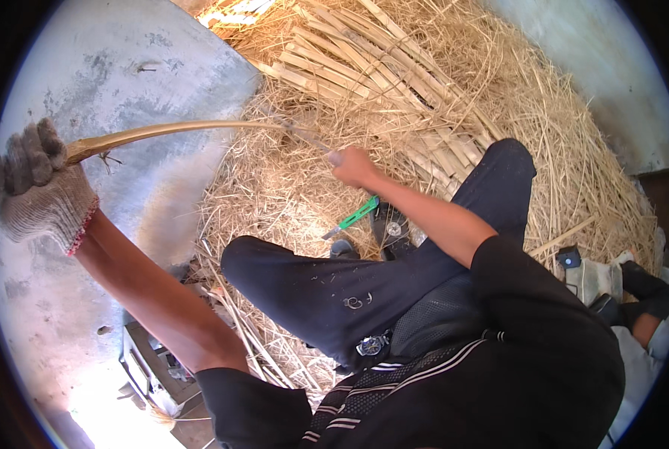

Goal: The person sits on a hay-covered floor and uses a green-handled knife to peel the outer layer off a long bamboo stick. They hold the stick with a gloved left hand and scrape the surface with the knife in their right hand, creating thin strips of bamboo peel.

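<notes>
My left hand (31, 183), in a grey-coated knit glove, is raised at the far left, fingers closed round the thick end of a long bamboo strip (173, 129). The strip bows across to the right toward my bare right hand (355, 168). That hand is closed on the handle of a knife (312, 140), whose thin blade, smeared by motion, meets the strip's far end; whether it cuts in, I cannot tell. Below the right hand, a green utility knife (358, 215) lies between my bent legs, beside a dark round object (391, 228).
Split bamboo strips (349, 63) lie piled on straw-like shavings (267, 179) ahead. A pale wall (147, 67) stands close at left. A wristwatch (372, 345) rests in my lap. An open box (151, 367) sits at lower left; another person's arm (643, 328) shows at right.
</notes>
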A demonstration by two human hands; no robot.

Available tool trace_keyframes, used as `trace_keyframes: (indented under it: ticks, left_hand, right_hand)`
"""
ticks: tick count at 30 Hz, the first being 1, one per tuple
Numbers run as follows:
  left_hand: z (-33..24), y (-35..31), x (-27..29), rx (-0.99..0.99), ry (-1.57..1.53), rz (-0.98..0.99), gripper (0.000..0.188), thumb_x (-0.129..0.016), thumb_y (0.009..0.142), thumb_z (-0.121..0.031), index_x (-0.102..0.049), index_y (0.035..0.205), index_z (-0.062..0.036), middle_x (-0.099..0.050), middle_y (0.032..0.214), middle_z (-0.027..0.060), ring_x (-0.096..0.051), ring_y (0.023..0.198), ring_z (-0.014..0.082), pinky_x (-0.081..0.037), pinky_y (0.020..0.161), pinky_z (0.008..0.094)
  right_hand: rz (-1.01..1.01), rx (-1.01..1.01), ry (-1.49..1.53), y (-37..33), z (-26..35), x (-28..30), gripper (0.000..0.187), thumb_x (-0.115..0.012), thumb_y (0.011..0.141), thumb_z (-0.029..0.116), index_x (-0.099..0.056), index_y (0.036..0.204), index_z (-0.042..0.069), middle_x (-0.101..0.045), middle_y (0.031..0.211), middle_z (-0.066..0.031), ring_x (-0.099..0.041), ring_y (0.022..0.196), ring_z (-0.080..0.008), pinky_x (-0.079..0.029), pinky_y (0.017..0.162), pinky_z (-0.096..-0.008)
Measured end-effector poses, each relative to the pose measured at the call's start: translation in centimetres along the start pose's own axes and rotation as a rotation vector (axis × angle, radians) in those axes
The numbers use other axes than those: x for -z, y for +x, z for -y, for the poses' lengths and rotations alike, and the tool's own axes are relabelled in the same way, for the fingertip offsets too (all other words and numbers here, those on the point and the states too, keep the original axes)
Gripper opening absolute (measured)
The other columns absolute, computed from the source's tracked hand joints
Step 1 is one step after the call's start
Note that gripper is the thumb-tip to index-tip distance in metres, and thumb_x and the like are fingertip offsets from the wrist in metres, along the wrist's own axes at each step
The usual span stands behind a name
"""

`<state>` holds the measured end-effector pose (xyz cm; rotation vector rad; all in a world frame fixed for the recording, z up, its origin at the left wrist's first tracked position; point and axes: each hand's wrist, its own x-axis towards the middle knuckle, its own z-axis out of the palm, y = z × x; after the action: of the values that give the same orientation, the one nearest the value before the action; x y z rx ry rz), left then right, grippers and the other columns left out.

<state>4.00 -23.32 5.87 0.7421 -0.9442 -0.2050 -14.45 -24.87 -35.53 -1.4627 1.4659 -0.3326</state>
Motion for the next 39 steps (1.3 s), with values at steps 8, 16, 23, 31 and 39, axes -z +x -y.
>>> trace_keyframes:
  ticks: [8,16,23,31,39]
  left_hand:
    - [3.2,6.9,3.9,0.017,-0.2,0.254,0.02,-0.049,0.089,-0.022,-0.051,0.083,-0.003,-0.049,0.069,0.011,-0.053,0.054,0.0239,-0.052,0.066,0.0484]
    - [2.8,2.8,2.7,-0.12,0.265,-0.33,0.022,-0.039,0.093,-0.016,-0.043,0.078,-0.0009,-0.049,0.067,0.0112,-0.049,0.051,0.023,-0.046,0.054,0.0341]
    - [3.1,2.8,3.2,-0.16,0.284,-0.365,0.029,-0.047,0.094,-0.024,-0.046,0.085,0.0038,-0.052,0.072,0.0132,-0.054,0.055,0.0248,-0.049,0.055,0.0351]
    - [2.0,0.0,-0.3,-0.139,0.218,-0.385,0.039,-0.053,0.096,-0.031,-0.039,0.103,0.0049,-0.056,0.081,0.0159,-0.057,0.058,0.0242,-0.051,0.054,0.0384]
    - [1.3,0.0,1.1,-0.122,0.214,-0.359,0.044,-0.054,0.094,-0.032,-0.032,0.118,-0.0021,-0.055,0.084,0.0152,-0.055,0.059,0.0231,-0.049,0.053,0.041]
  right_hand:
    - [-0.292,-0.022,-0.02,6.0,-8.9,-3.8,0.035,-0.059,0.079,0.027,-0.062,0.092,-0.006,-0.066,0.084,-0.028,-0.066,0.079,-0.0439,-0.052,0.071,-0.0496]
    - [-0.074,0.074,0.303,-1.5,0.1,-3.5,0.027,-0.058,0.074,0.017,-0.061,0.081,-0.009,-0.064,0.075,-0.0276,-0.066,0.072,-0.0379,-0.053,0.071,-0.0437]
    - [-0.093,0.155,0.153,-1.4,2.7,-1.9,0.02,-0.056,0.078,0.014,-0.061,0.082,-0.004,-0.063,0.073,-0.0239,-0.064,0.065,-0.035,-0.049,0.059,-0.0458]
    - [-0.283,-0.036,-0.001,1.6,-2.0,-3.0,0.016,-0.057,0.084,0.01,-0.06,0.092,-0.003,-0.06,0.073,-0.0134,-0.058,0.052,-0.0228,-0.049,0.045,-0.0368]
    - [-0.122,0.028,0.038,-0.3,0.0,-3.9,0.021,-0.054,0.094,0.019,-0.064,0.094,0.0,-0.064,0.078,-0.014,-0.061,0.055,-0.0252,-0.05,0.055,-0.0417]
